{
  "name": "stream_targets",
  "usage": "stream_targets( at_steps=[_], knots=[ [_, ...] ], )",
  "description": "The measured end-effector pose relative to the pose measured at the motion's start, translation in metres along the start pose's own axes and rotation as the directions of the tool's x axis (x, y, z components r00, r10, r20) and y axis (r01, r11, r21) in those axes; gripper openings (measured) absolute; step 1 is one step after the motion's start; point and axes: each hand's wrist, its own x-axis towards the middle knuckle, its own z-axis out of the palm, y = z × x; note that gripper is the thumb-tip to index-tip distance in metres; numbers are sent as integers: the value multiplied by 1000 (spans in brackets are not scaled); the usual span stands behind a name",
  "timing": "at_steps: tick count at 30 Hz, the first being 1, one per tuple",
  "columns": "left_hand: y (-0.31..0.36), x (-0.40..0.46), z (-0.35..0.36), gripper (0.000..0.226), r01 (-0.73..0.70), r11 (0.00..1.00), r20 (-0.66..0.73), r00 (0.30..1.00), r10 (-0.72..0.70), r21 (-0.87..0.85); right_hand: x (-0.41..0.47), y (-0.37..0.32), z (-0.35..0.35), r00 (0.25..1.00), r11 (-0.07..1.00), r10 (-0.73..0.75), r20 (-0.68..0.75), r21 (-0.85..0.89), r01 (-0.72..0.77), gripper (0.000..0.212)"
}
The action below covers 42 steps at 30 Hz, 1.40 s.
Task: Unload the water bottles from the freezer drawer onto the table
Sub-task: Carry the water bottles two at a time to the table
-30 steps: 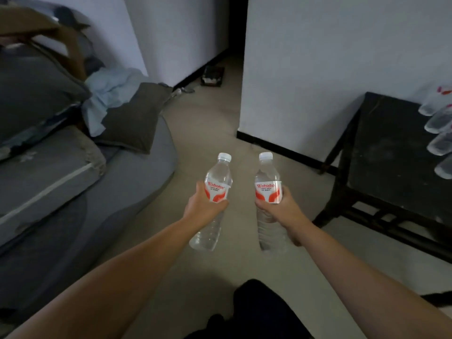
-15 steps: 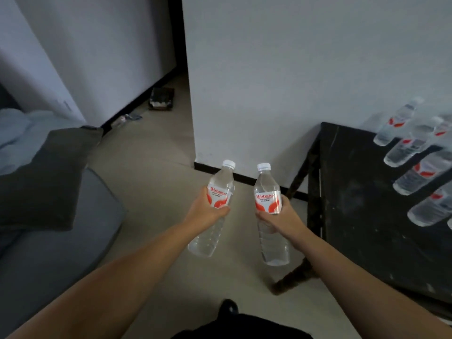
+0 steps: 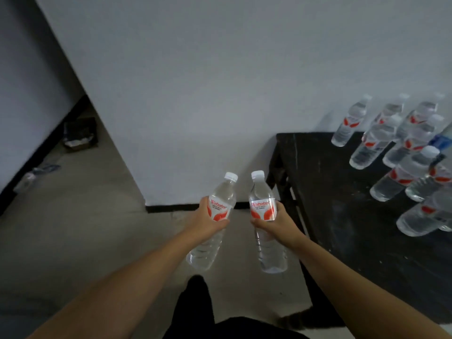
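Nearest, at 6 o'clock: left hand (image 3: 205, 222) curled round one water bottle (image 3: 212, 223), right hand (image 3: 276, 222) curled round a second bottle (image 3: 265, 222), both held upright over the floor. Farther, at 3 o'clock: black table (image 3: 342, 192). Farthest, toward 2 o'clock: standing bottles (image 3: 401, 157) clustered on it against the wall.

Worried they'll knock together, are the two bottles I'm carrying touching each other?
Apart. The head view shows floor and wall between the left bottle and the right bottle along their whole length.
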Motion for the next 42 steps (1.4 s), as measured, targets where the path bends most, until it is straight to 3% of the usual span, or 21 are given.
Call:
stream_targets(
  at_steps=[4,10,18,21,27,32,36,42],
  knots=[
    [33,84,-25,67,-77,992,152,987,61,104,56,-23,-2,982,991,88,-164,115,-70,72],
    [91,184,-25,66,-235,960,352,921,168,156,101,-50,-16,893,965,183,-410,247,-84,76],
    [158,273,51,54,-268,960,532,826,187,78,140,-33,-92,849,953,262,-459,263,-152,49],
    [188,306,88,57,-294,952,589,786,189,86,165,-35,-131,809,931,329,-487,313,-190,65],
    [251,357,142,70,-357,925,584,782,220,131,206,-37,-207,769,919,333,-546,371,-135,85],
    [287,387,185,68,-402,910,526,798,294,102,232,-36,-245,684,928,296,-667,371,-39,68],
    [298,403,210,61,-435,898,516,785,343,64,246,-33,-246,642,907,299,-706,419,39,70],
    [294,425,232,69,-456,889,550,752,364,34,253,-16,-224,530,895,365,-765,445,27,73]
  ],
)
